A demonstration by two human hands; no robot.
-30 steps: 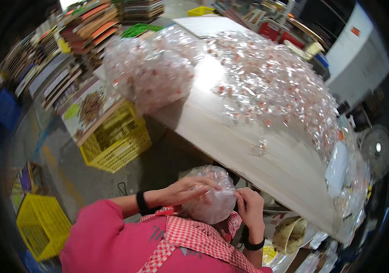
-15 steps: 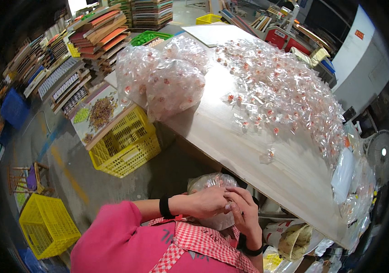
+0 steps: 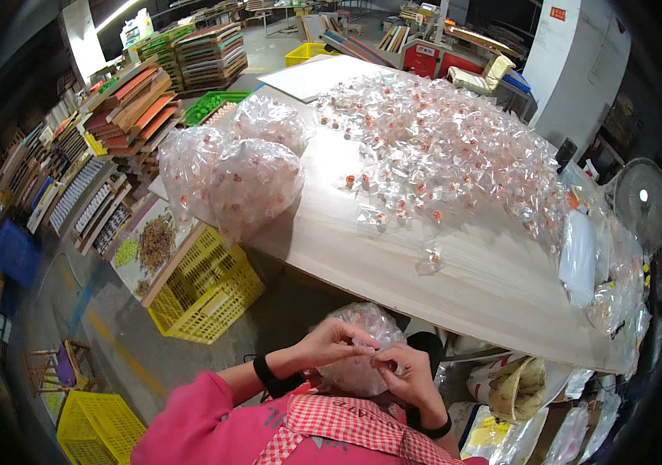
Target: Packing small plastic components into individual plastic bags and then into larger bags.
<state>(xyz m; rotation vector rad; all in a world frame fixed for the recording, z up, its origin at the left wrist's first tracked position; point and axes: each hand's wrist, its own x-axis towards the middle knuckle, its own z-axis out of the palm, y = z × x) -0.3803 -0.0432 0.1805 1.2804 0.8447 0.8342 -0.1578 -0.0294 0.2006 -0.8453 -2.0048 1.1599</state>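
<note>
A clear plastic bag [image 3: 374, 318], filled with small items showing some red and orange, rests at my lap below the table edge. My left hand [image 3: 335, 342] pinches at the bag's near side, thumb and forefinger together. Close beside it, my right hand [image 3: 410, 373] is closed in a similar pinch, its fingertips almost meeting the left ones. A bit of the plastic seems to be between them, but the exact grip is too small to make out.
On the table [image 3: 331, 256] lie many small clear packets [image 3: 447, 147] with red-orange pieces. Full clear bags [image 3: 257, 186] stand at its left corner. Yellow crates [image 3: 211, 291] are on the floor to the left. A plastic roll [image 3: 577, 260] and a fan [image 3: 641, 198] are at right.
My hands have gone from clasped together to slightly apart, fingertips pinching over the bag. More of the bag shows between them. The whole view has tilted up a little.
</note>
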